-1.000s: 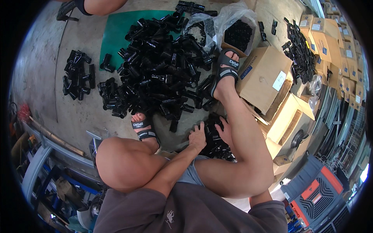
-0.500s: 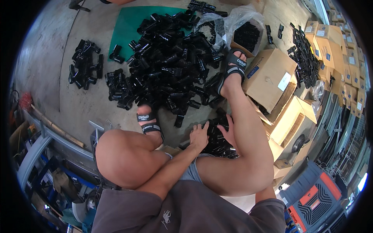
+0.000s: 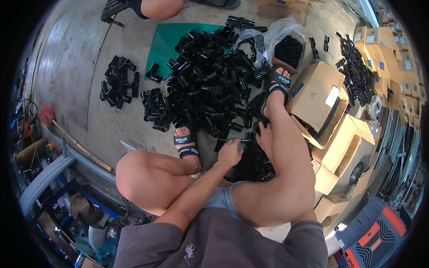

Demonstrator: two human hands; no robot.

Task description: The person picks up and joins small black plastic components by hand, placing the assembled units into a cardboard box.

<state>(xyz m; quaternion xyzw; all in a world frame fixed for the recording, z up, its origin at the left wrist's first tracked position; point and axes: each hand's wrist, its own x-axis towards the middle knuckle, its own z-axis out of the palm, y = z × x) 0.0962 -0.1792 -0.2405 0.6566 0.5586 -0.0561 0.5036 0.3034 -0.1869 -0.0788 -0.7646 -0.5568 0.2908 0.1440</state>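
Note:
My left hand [image 3: 230,153] is closed on a black plastic pipe fitting [image 3: 246,140], whose shiny end sticks out to the right of the fingers. Close by on the right, partly behind my right leg, my right hand [image 3: 265,137] has its fingers drawn together against dark parts; what they hold cannot be made out. Below both hands, between my legs, lies a heap of small black parts [image 3: 252,165]. Just ahead spreads a large pile of black pipe fittings [image 3: 205,85], many of them tee-shaped, partly on a green sheet [image 3: 161,42].
A smaller group of fittings [image 3: 119,82] lies at the left. On the right stand an open box with a plastic liner [image 3: 288,53], a tilted carton [image 3: 315,91] and another open carton [image 3: 330,165]. Another person's knee [image 3: 161,8] shows at the top. A broom [image 3: 80,145] lies left.
Both hands have moved up, away from me, and the left has closed on a fitting. The right fingers have drawn together. The view has shifted, showing more of the other person.

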